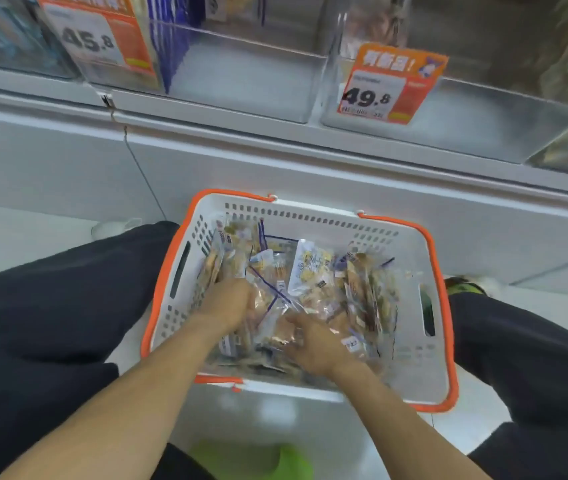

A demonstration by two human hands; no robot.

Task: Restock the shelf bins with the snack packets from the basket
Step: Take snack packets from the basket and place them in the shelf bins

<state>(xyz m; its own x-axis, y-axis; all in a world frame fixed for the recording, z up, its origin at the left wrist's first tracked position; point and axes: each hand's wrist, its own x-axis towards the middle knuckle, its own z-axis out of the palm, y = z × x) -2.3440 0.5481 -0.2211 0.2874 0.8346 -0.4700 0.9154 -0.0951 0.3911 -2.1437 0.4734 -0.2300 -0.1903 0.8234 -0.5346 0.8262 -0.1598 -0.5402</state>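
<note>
Both hands, left hand (230,301) and right hand (313,344), grip snack packets (310,271) in basket (414,375).

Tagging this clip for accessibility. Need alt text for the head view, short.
Both hands, left hand and right hand, reach into a pile of clear snack packets in a white basket with orange handles on the floor between the person's knees. Above it, clear shelf bins carry orange price tags reading 45.8 and 49.8.

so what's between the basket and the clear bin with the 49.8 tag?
Head view: only the shelf's bare white front panel lies between basket and bin.
</note>
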